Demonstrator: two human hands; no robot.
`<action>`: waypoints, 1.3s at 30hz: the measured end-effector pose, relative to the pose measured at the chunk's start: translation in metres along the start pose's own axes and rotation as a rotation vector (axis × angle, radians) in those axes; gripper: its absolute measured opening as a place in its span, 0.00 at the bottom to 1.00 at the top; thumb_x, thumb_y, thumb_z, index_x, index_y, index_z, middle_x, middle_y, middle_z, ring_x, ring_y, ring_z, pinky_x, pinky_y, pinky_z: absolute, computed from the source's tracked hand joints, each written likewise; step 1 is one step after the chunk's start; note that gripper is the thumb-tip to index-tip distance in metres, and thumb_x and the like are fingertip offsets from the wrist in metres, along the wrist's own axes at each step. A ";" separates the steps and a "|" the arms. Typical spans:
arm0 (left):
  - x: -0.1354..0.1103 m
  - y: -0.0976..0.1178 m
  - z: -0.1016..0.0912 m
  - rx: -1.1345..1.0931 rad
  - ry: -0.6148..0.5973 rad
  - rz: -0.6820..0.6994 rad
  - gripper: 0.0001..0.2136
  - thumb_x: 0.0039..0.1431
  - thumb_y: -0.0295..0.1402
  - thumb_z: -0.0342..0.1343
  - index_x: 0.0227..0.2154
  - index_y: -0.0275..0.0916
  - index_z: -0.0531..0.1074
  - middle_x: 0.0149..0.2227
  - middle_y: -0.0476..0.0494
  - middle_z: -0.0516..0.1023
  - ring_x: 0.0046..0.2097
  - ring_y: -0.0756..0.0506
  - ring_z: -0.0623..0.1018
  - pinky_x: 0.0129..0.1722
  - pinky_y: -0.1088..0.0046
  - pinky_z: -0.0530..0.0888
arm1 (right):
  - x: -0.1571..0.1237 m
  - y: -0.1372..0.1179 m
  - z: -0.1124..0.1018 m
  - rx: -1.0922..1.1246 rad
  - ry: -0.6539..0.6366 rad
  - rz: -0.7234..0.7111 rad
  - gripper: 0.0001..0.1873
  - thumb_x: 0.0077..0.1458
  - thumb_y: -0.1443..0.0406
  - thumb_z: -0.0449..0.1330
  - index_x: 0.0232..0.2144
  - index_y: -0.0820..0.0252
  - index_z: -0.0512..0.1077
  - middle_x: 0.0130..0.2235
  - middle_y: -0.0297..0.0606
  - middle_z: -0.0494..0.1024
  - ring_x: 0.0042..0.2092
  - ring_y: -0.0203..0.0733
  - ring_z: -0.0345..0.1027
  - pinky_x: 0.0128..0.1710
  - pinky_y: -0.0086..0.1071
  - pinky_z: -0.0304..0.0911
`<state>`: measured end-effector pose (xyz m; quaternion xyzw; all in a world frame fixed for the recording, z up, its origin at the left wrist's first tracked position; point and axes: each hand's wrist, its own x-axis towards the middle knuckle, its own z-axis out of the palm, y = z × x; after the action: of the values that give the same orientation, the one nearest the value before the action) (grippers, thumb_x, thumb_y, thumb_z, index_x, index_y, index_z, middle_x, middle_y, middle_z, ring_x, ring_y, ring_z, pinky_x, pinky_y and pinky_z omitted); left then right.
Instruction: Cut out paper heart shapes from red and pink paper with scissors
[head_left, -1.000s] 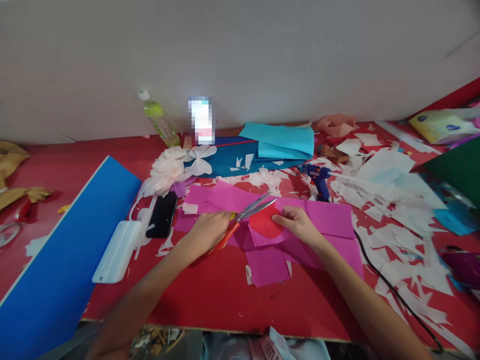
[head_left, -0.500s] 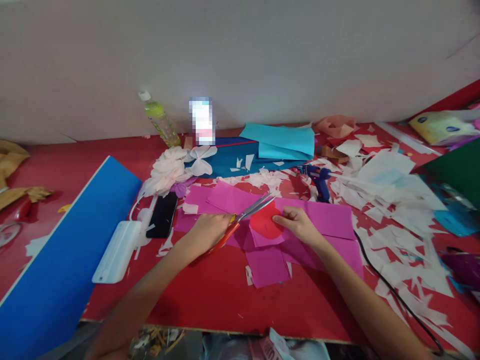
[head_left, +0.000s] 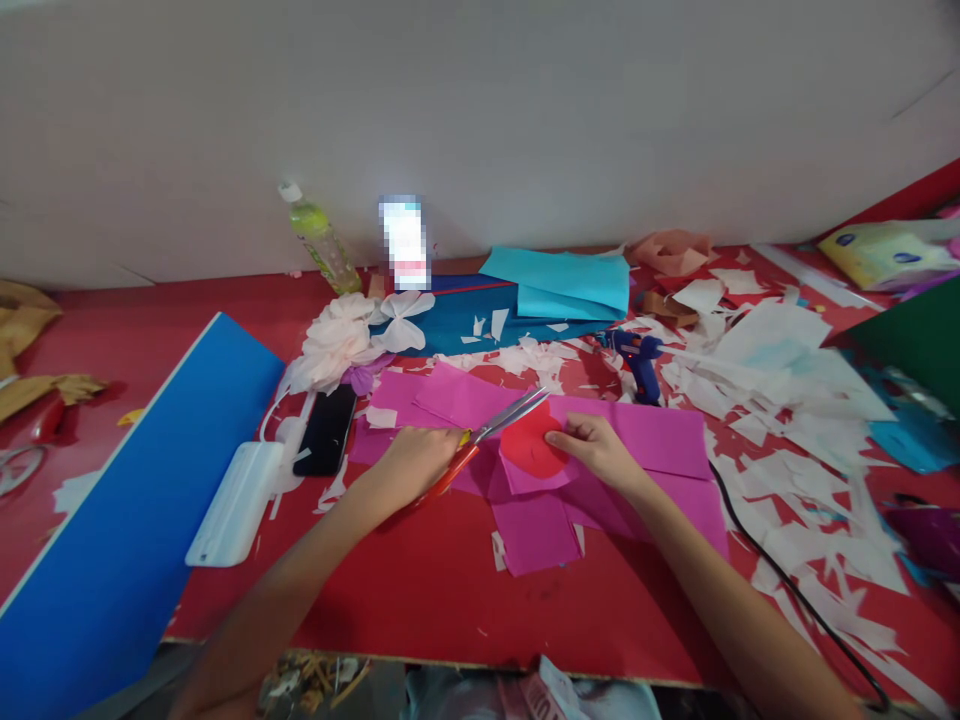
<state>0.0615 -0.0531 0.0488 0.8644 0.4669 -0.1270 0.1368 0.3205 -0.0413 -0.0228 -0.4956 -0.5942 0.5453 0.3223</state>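
My left hand (head_left: 429, 462) is wrapped round the handles of a pair of scissors (head_left: 514, 412) with orange and yellow grips. The blades point up and right, along the upper left edge of a red rounded paper piece (head_left: 527, 447). That piece lies over a magenta paper square (head_left: 534, 481), whose lower edge sticks out below it. My right hand (head_left: 594, 448) pinches both papers at their right side between thumb and fingers. Beneath lie more magenta paper sheets (head_left: 671, 440), spread on the red table (head_left: 420, 600).
A blue glue gun (head_left: 639, 362) stands behind my right hand, its black cable (head_left: 780, 572) running right. White paper scraps (head_left: 802, 500) cover the right side. Left are a black phone (head_left: 325, 430), a white device (head_left: 234, 505), a blue board (head_left: 142, 480) and pale paper flowers (head_left: 337, 340). A bottle (head_left: 322, 240) leans behind.
The scissor blades look slightly closer together than before. Both hands and the papers have stayed in nearly the same place.
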 end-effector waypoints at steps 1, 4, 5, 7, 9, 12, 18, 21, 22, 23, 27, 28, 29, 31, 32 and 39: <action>0.000 0.001 -0.002 -0.006 -0.007 0.001 0.11 0.57 0.29 0.49 0.42 0.35 0.69 0.38 0.36 0.79 0.40 0.38 0.79 0.35 0.67 0.72 | 0.000 0.000 0.000 0.003 0.003 0.002 0.24 0.47 0.48 0.60 0.18 0.58 0.57 0.19 0.28 0.55 0.22 0.30 0.46 0.22 0.29 0.42; -0.002 0.005 -0.007 -0.024 -0.031 -0.006 0.11 0.57 0.30 0.50 0.43 0.35 0.69 0.39 0.36 0.79 0.42 0.38 0.79 0.37 0.66 0.72 | 0.000 -0.002 0.001 0.040 -0.013 0.013 0.23 0.47 0.48 0.60 0.19 0.59 0.60 0.20 0.29 0.58 0.23 0.31 0.50 0.22 0.29 0.45; -0.002 0.006 -0.008 -0.027 -0.037 -0.010 0.12 0.57 0.30 0.50 0.43 0.35 0.69 0.39 0.36 0.79 0.42 0.38 0.78 0.37 0.66 0.72 | -0.001 -0.003 0.002 0.058 -0.026 0.018 0.22 0.47 0.48 0.60 0.20 0.60 0.62 0.21 0.30 0.61 0.23 0.32 0.52 0.23 0.29 0.46; -0.002 0.006 -0.009 -0.032 -0.044 -0.014 0.12 0.57 0.29 0.50 0.44 0.35 0.69 0.39 0.36 0.79 0.43 0.37 0.78 0.38 0.65 0.72 | -0.001 -0.004 0.002 0.083 -0.044 0.028 0.21 0.46 0.48 0.60 0.22 0.60 0.64 0.22 0.31 0.64 0.24 0.33 0.55 0.23 0.29 0.48; -0.002 0.006 -0.008 -0.032 -0.044 -0.014 0.12 0.57 0.29 0.50 0.44 0.34 0.69 0.40 0.36 0.79 0.43 0.36 0.78 0.38 0.64 0.72 | -0.001 -0.004 0.002 0.091 -0.043 0.030 0.21 0.46 0.48 0.61 0.22 0.60 0.64 0.22 0.31 0.64 0.24 0.33 0.55 0.23 0.29 0.48; -0.002 0.001 -0.004 -0.023 -0.023 0.004 0.11 0.57 0.30 0.51 0.43 0.34 0.70 0.38 0.36 0.79 0.41 0.36 0.79 0.37 0.64 0.72 | -0.001 -0.004 0.002 0.083 -0.027 0.018 0.22 0.46 0.49 0.61 0.20 0.60 0.63 0.21 0.30 0.62 0.23 0.32 0.53 0.22 0.29 0.47; -0.009 -0.007 -0.005 -0.080 0.069 0.027 0.09 0.61 0.31 0.46 0.38 0.37 0.70 0.36 0.40 0.79 0.36 0.42 0.79 0.32 0.70 0.70 | 0.000 -0.007 0.001 0.080 -0.029 0.030 0.22 0.46 0.48 0.61 0.21 0.60 0.64 0.21 0.31 0.63 0.23 0.33 0.54 0.22 0.30 0.47; -0.013 -0.006 -0.008 -0.082 0.108 0.006 0.11 0.61 0.28 0.44 0.43 0.35 0.68 0.39 0.38 0.77 0.38 0.42 0.78 0.33 0.69 0.70 | -0.001 -0.008 0.000 0.060 -0.009 0.027 0.22 0.46 0.48 0.61 0.20 0.60 0.63 0.20 0.30 0.62 0.22 0.32 0.53 0.22 0.30 0.46; -0.013 -0.005 -0.009 -0.071 0.115 -0.004 0.12 0.61 0.27 0.43 0.45 0.34 0.67 0.41 0.36 0.77 0.39 0.41 0.77 0.34 0.68 0.70 | -0.001 -0.008 0.000 0.055 -0.004 0.024 0.22 0.46 0.48 0.61 0.20 0.60 0.63 0.20 0.30 0.61 0.22 0.32 0.52 0.22 0.30 0.46; -0.013 -0.004 -0.010 -0.058 0.118 -0.013 0.13 0.61 0.27 0.43 0.46 0.34 0.66 0.41 0.35 0.76 0.41 0.40 0.77 0.34 0.67 0.71 | -0.001 -0.007 0.000 0.051 -0.002 0.021 0.23 0.46 0.48 0.61 0.20 0.60 0.63 0.20 0.30 0.61 0.22 0.32 0.52 0.22 0.30 0.45; -0.010 -0.002 -0.007 0.010 0.071 -0.001 0.11 0.61 0.27 0.44 0.43 0.35 0.67 0.40 0.35 0.77 0.41 0.39 0.77 0.35 0.65 0.71 | -0.001 -0.004 0.001 0.048 -0.020 0.009 0.24 0.46 0.47 0.61 0.19 0.59 0.61 0.20 0.29 0.58 0.22 0.31 0.49 0.22 0.29 0.44; -0.009 -0.002 -0.006 0.026 0.061 0.012 0.10 0.60 0.27 0.44 0.42 0.35 0.68 0.40 0.36 0.77 0.41 0.39 0.77 0.34 0.66 0.71 | -0.001 -0.004 0.001 0.042 -0.026 0.008 0.24 0.46 0.47 0.60 0.19 0.59 0.60 0.20 0.28 0.57 0.22 0.31 0.48 0.22 0.29 0.43; -0.008 -0.002 -0.005 0.038 0.051 0.020 0.10 0.59 0.26 0.45 0.41 0.35 0.68 0.40 0.36 0.77 0.40 0.39 0.77 0.34 0.66 0.71 | -0.001 -0.003 0.001 0.033 -0.031 0.007 0.24 0.46 0.47 0.60 0.19 0.59 0.60 0.20 0.28 0.57 0.22 0.31 0.47 0.22 0.29 0.43; -0.006 -0.002 -0.003 0.045 0.043 0.031 0.10 0.58 0.26 0.47 0.41 0.35 0.68 0.40 0.37 0.77 0.41 0.38 0.77 0.34 0.66 0.71 | -0.001 -0.002 0.001 0.012 -0.040 0.004 0.24 0.47 0.48 0.60 0.18 0.59 0.59 0.20 0.28 0.56 0.23 0.31 0.47 0.22 0.29 0.42; -0.006 -0.002 -0.002 0.040 0.045 0.032 0.10 0.58 0.26 0.47 0.42 0.35 0.68 0.41 0.37 0.77 0.41 0.38 0.77 0.34 0.66 0.71 | -0.002 -0.001 0.001 0.001 -0.048 0.001 0.24 0.48 0.48 0.60 0.18 0.59 0.59 0.20 0.28 0.55 0.23 0.31 0.47 0.22 0.29 0.42; -0.007 -0.002 -0.001 0.051 0.043 0.053 0.10 0.58 0.27 0.47 0.41 0.35 0.69 0.40 0.37 0.77 0.40 0.39 0.77 0.33 0.66 0.71 | -0.003 -0.002 0.001 -0.031 -0.096 -0.031 0.22 0.51 0.50 0.58 0.19 0.59 0.59 0.21 0.28 0.55 0.23 0.30 0.47 0.22 0.29 0.42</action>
<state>0.0561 -0.0574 0.0520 0.8822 0.4431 -0.1168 0.1081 0.3199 -0.0439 -0.0208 -0.4647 -0.6248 0.5543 0.2940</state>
